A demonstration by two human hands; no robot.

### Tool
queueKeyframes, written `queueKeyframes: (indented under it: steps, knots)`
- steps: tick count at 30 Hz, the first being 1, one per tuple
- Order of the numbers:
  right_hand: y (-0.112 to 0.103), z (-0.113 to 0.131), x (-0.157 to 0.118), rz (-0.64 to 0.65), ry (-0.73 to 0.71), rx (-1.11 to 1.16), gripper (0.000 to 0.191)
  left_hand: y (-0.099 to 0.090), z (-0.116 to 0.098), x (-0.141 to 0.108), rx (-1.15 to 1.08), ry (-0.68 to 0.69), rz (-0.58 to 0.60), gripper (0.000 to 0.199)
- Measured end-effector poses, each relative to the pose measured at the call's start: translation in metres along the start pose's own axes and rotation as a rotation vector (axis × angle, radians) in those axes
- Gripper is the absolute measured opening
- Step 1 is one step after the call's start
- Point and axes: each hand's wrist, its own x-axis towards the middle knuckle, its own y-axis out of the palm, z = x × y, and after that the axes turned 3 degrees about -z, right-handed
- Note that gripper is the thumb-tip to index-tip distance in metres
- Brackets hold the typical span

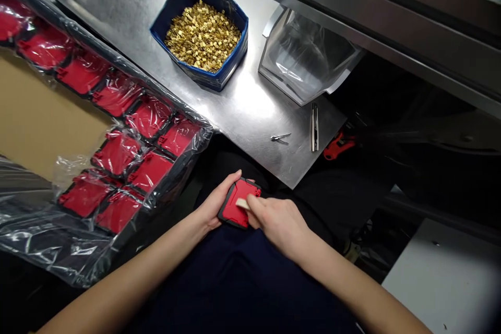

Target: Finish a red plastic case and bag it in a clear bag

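Observation:
Over my lap, my left hand (pixel 214 205) grips a red plastic panel with a black rim (pixel 236 199) by its left side, the thumb along the edge. Closed over the panel's right part, my right hand (pixel 276 219) pinches a small flat cream-coloured piece (pixel 242 203). One end of that piece sticks out past the fingertips, over the red face. Whether it touches the surface I cannot tell. The right fingers hide part of the panel's lower right side.
A blue bin (pixel 235 65) of small brass parts stands on the metal table (pixel 156 5). Right of it are a grey tray lined with clear plastic (pixel 305 57), tweezers (pixel 281 139), a slim metal tool (pixel 314 128) and a red-handled tool (pixel 338 146). Bagged red panels (pixel 151 169) lie in a lined box at left.

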Motion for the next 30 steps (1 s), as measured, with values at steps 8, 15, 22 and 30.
queueKeyframes:
  steps: [8,15,22,30]
  knots:
    - [-0.002,-0.004,-0.003,0.060,-0.019,0.075,0.020,0.002,-0.005,0.000,0.018,-0.024,0.002,0.050]
    - [-0.003,-0.006,-0.001,0.074,0.020,0.064,0.020,-0.002,-0.005,0.004,0.036,-0.030,0.003,0.052]
    - [-0.004,-0.003,0.003,0.028,0.030,0.008,0.018,0.002,-0.008,0.002,0.045,-0.025,-0.009,0.048]
    - [0.000,0.006,0.001,-0.021,0.041,-0.021,0.022,0.001,-0.006,0.004,0.054,-0.027,-0.007,0.053]
